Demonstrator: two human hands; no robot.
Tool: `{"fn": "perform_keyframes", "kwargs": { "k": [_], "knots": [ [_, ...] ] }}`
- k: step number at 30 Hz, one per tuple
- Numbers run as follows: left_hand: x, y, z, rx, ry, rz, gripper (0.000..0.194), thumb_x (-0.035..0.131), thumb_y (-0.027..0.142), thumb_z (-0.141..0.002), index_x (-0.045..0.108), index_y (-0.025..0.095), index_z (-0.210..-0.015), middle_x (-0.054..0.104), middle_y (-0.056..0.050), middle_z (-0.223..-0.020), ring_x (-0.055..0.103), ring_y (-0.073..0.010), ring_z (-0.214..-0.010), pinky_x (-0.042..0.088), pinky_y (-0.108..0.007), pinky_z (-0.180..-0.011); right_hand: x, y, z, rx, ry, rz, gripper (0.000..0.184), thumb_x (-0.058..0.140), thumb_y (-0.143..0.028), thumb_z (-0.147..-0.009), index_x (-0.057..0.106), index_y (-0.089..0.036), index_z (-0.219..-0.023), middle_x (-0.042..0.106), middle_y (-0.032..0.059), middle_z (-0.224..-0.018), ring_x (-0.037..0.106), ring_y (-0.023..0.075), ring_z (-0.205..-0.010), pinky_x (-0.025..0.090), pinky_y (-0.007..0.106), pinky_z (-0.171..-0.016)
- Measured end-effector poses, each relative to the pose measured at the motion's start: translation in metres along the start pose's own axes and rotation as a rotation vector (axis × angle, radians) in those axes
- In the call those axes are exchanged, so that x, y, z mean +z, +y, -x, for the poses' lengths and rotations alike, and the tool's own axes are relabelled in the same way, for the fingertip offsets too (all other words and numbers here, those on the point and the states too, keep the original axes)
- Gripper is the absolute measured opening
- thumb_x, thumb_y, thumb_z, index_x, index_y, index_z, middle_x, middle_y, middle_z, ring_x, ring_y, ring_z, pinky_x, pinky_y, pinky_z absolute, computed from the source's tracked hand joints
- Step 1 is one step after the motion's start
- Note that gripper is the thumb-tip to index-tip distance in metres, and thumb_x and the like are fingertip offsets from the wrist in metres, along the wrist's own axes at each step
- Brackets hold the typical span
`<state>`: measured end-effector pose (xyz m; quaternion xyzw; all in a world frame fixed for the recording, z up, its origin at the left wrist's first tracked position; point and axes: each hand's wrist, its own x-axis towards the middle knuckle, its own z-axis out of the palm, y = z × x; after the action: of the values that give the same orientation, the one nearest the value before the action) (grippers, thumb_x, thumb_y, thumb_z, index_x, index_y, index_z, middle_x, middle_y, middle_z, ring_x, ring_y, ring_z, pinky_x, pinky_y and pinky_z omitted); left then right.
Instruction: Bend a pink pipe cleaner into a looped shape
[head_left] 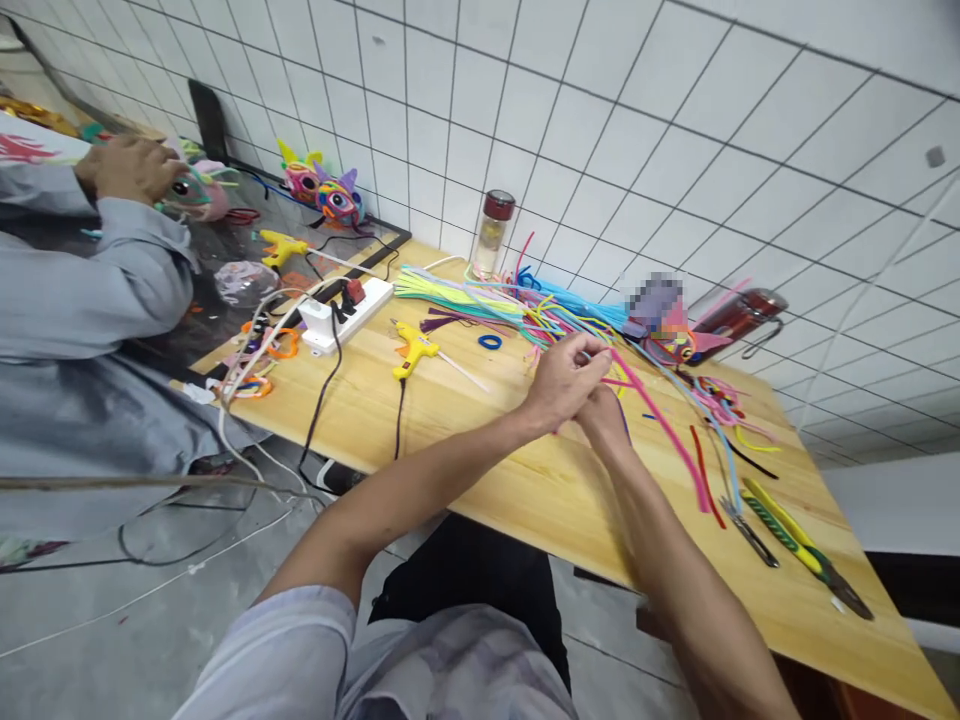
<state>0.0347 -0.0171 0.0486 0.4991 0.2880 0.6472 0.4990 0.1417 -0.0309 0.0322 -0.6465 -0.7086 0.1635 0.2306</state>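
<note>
My left hand (pixel 562 380) and my right hand (pixel 604 412) meet over the middle of the wooden table (pixel 525 480). The left hand lies partly over the right and hides most of its fingers. Both pinch one end of a long pink pipe cleaner (pixel 667 435), which runs from the fingers down to the right across the wood. Just beyond the hands lies a spread bundle of coloured pipe cleaners (pixel 480 295), and loose pieces are scattered to the right (pixel 724 405).
A yellow glue gun (pixel 412 350) and a white power strip (pixel 345 310) with cords lie left of my hands. Yellow-green pliers (pixel 802 545) and grey pliers (pixel 750 535) lie right. A glass bottle (pixel 491 235) and a red flask (pixel 739 315) stand by the tiled wall. A co-worker's hand (pixel 127 165) works at far left.
</note>
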Motion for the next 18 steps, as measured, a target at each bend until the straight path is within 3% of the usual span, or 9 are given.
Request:
{"fn": "perform_keyframes", "kwargs": {
  "k": [1, 3, 6, 8, 13, 18],
  "knots": [
    [-0.002, -0.006, 0.002, 0.037, 0.000, -0.055, 0.009, 0.071, 0.023, -0.094, 0.070, 0.019, -0.087, 0.069, -0.001, -0.086, 0.061, -0.0134, -0.079, 0.049, -0.028, -0.079, -0.016, 0.016, 0.002, 0.029, 0.009, -0.083, 0.034, 0.047, -0.050, -0.098, 0.061, -0.025, -0.080, 0.058, -0.0010, -0.057, 0.057, 0.0196, -0.055, 0.045, 0.031, -0.056],
    [-0.006, -0.018, 0.004, 0.111, 0.012, -0.167, 0.009, 0.070, 0.021, -0.096, 0.071, 0.019, -0.087, 0.068, -0.001, -0.088, 0.060, -0.0135, -0.078, 0.049, -0.028, -0.079, -0.040, 0.039, 0.006, 0.104, 0.034, -0.540, 0.036, 0.062, -0.060, -0.087, 0.058, -0.026, -0.078, 0.056, -0.0028, -0.057, 0.049, 0.0154, -0.049, 0.040, 0.029, -0.049],
    [-0.012, -0.035, 0.006, 0.206, 0.051, -0.314, 0.010, 0.069, 0.021, -0.098, 0.071, 0.020, -0.088, 0.067, -0.001, -0.086, 0.058, -0.0144, -0.076, 0.048, -0.029, -0.077, -0.053, 0.053, 0.008, 0.127, 0.029, -0.854, 0.046, 0.077, -0.069, -0.078, 0.065, -0.024, -0.079, 0.061, -0.0018, -0.060, 0.052, 0.0137, -0.049, 0.041, 0.027, -0.048],
    [-0.017, -0.044, 0.007, 0.261, 0.080, -0.388, 0.011, 0.068, 0.023, -0.100, 0.070, 0.021, -0.089, 0.067, -0.001, -0.086, 0.058, -0.0152, -0.076, 0.048, -0.030, -0.076, -0.050, 0.053, 0.008, 0.118, 0.027, -0.881, 0.047, 0.081, -0.068, -0.078, 0.067, -0.023, -0.081, 0.066, -0.0009, -0.063, 0.054, 0.0135, -0.050, 0.040, 0.026, -0.046],
    [-0.029, -0.058, 0.012, 0.380, 0.090, -0.542, 0.012, 0.068, 0.025, -0.102, 0.069, 0.023, -0.090, 0.069, -0.001, -0.087, 0.058, -0.0164, -0.076, 0.050, -0.032, -0.078, -0.030, 0.048, 0.012, -0.009, 0.163, -0.856, 0.043, 0.085, -0.062, -0.084, 0.068, -0.025, -0.098, 0.071, -0.0035, -0.070, 0.058, 0.0129, -0.056, 0.046, 0.027, -0.056],
    [-0.031, -0.064, 0.020, 0.366, 0.061, -0.593, 0.012, 0.068, 0.027, -0.102, 0.072, 0.023, -0.092, 0.074, -0.002, -0.092, 0.057, -0.0159, -0.074, 0.051, -0.033, -0.080, -0.012, 0.048, 0.017, -0.033, 0.044, -0.900, 0.041, 0.087, -0.060, -0.084, 0.069, -0.024, -0.089, 0.065, -0.0050, -0.067, 0.056, 0.0120, -0.057, 0.046, 0.028, -0.058]
  ]
}}
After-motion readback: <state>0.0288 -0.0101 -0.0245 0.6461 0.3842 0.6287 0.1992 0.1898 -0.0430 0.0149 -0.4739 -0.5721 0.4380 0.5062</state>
